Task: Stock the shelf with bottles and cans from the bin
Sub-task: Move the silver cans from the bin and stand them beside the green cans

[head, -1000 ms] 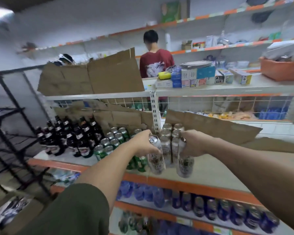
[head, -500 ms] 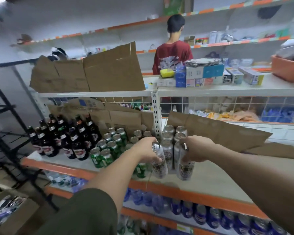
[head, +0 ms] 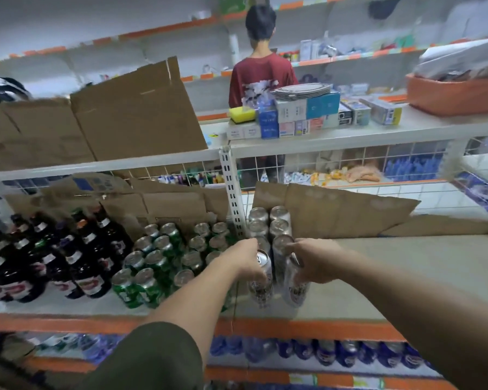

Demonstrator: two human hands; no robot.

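Two tall silver cans right up front: the left can (head: 261, 285) is gripped near its top by the left hand (head: 245, 260), fingers (head: 254, 273) curled around it, and the right can (head: 293, 291) is clasped the same way by the right hand (head: 317, 261), fingers (head: 307, 277) wrapped around its upper part. The two cans hang side by side, close together and slightly tilted, low over the front of the shelf (head: 378, 280); whether their bottoms touch the board, I cannot tell. Just beyond the fingers, a double row of silver cans (head: 268, 223) runs back toward the white upright post (head: 231, 187), the nearest can almost against the right thumb. Left of the left hand sits a block of green cans (head: 150, 268), and further left a cluster of dark bottles (head: 76, 257) with pale labels. Behind and to the right of the right hand, a flattened sheet of cardboard (head: 341, 212) leans along the wire back of the shelf. Below the hands, under the orange shelf edge (head: 321, 327), a line of blue cans (head: 350, 353) fills the next level. Up above the fingers, the top level carries small boxes (head: 307, 114), a yellow sponge (head: 241, 113), a stack of plates (head: 302, 91) and an orange basket (head: 457, 94) far right. Beyond it all, a person in a red shirt (head: 261, 77) stands facing away.
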